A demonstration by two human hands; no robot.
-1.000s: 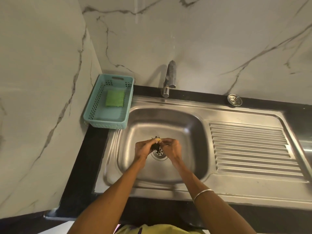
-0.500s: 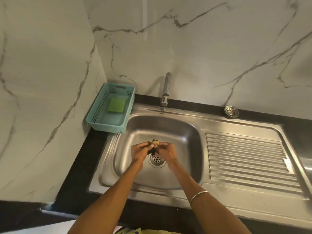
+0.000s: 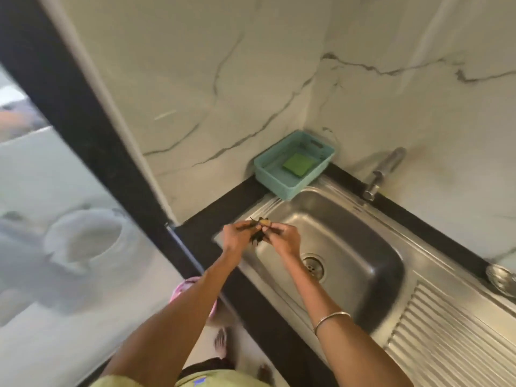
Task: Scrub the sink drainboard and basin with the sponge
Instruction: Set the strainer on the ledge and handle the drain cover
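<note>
Both hands meet over the left rim of the basin (image 3: 349,247). The left hand (image 3: 237,237) and the right hand (image 3: 283,240) pinch a small clump of scraps (image 3: 259,229) between their fingertips (dark strands with a yellowish bit on top; what it is cannot be told). The fingers of both hands are drawn together around it, not spread. A thin bangle (image 3: 331,319) sits on the right forearm.

The sponge (image 3: 298,164), green and flat, lies in the teal basket (image 3: 268,177), which stands in the wall corner just beside the basin's far-left corner, well apart from the hands. The drain (image 3: 314,266) shows open in the basin floor, near the right wrist. The tap (image 3: 384,171) rises behind the basin. The ribbed drainboard (image 3: 452,339) runs off to the right, and a strainer (image 3: 502,279) rests near its far edge. Left of the counter the floor is blurred.
</note>
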